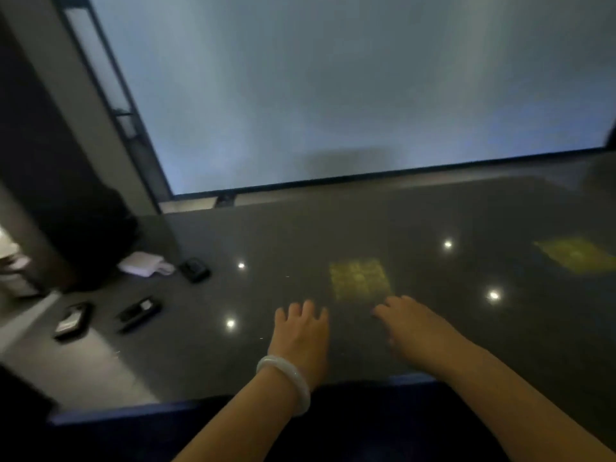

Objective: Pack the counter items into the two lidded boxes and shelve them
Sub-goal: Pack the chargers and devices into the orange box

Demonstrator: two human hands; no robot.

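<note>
**Q:** What was the state of the two hands at the near edge of the counter?

**A:** Both were extended over the dark counter point(433, 228), palms down. The left hand point(301, 331), with a pale bangle point(286, 383) on its wrist, had its fingers spread and relaxed, gripping nothing. The right hand point(413, 328) was likewise unclenched, fingers straight and holding nothing. Whether either palm touched the surface could not be determined; the view was blurred.

**Q:** Where were the items to be packed?

**A:** All lay at the left of the counter, well apart from both hands. Nearest were two dark flat devices: one point(72, 320) close to the left edge, a second elongated one point(140, 313) just right of it. Farther back sat a small black boxy item point(195, 270), with a white folded item point(143, 263) just beside it on its left.

**Q:** Were the lidded boxes visible?

**A:** Neither could be identified.

**Q:** What lay beyond?

**A:** Two yellowish patches point(360, 278) and several bright light spots point(447, 244) showed on the glossy surface. Behind the counter stood a large pale panel point(333, 78).
</note>
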